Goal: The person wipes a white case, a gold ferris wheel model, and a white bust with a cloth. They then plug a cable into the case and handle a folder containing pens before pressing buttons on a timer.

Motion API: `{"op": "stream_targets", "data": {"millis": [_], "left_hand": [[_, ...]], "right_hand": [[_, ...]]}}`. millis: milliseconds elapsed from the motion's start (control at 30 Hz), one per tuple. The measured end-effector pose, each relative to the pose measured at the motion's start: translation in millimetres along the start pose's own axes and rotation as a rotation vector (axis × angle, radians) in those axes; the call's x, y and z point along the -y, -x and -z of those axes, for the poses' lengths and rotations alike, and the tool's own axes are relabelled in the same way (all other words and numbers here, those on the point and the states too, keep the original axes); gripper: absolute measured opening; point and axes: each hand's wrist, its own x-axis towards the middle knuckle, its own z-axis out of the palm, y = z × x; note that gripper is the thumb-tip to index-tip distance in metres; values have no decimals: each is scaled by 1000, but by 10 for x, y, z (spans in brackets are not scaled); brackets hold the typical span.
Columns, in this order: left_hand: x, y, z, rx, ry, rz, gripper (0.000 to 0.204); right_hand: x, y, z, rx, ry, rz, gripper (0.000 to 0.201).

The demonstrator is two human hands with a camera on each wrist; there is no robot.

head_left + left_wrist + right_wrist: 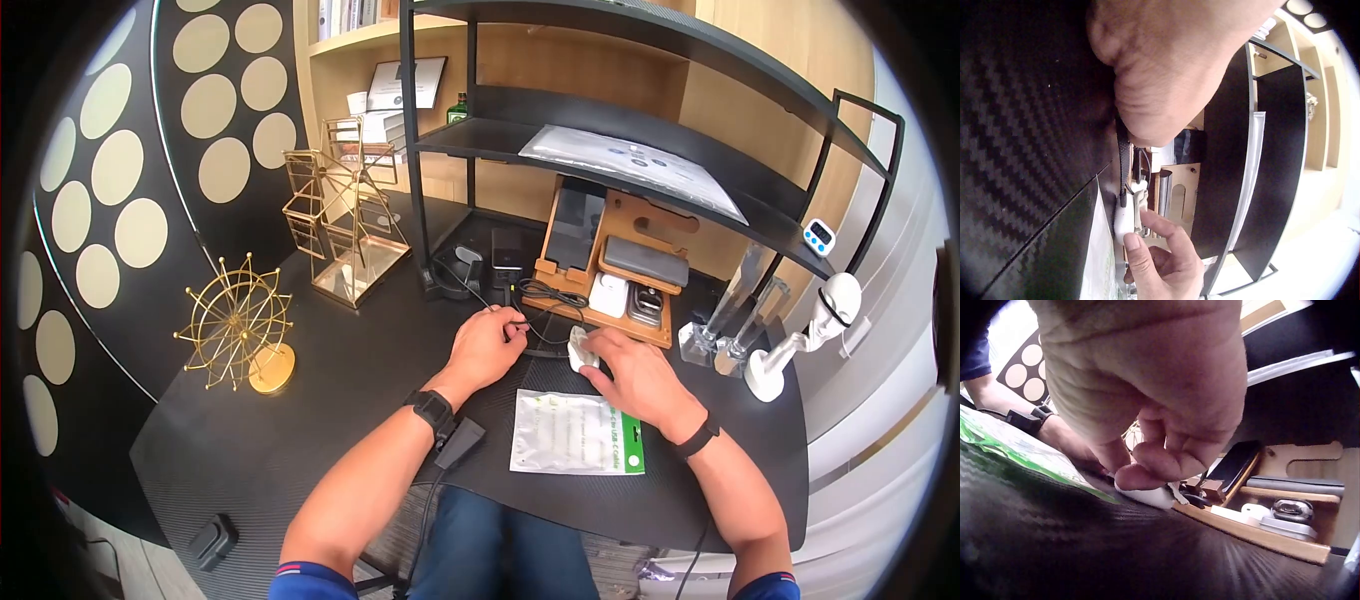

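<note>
In the head view my left hand, fingers curled, pinches a black cable near the middle of the desk. A flat, woven-looking black length of it runs from under that hand to a white, rounded object. My right hand grips this smooth white object with thumb and fingers, low over the desktop. Its exact kind cannot be told; the fingers cover part of it. Just in front of the hands lies a clear and white cable packet with a green edge.
Behind the hands stands a wooden organizer holding a phone, a grey case and small white cases. A black shelf rises over it. Gold wheel ornaments stand left; crystal trophies and a white stand stand right.
</note>
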Motion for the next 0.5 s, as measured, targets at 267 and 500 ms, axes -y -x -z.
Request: {"op": "stream_targets", "data": {"millis": [267,500], "left_hand": [[43,7,-29,-30,2,-42,22],[67,5,-34,-20,3,-42,23]], "right_hand": [[25,-12,16,50,4,-70,23],[32,-4,-9,22,12,-39,18]]}}
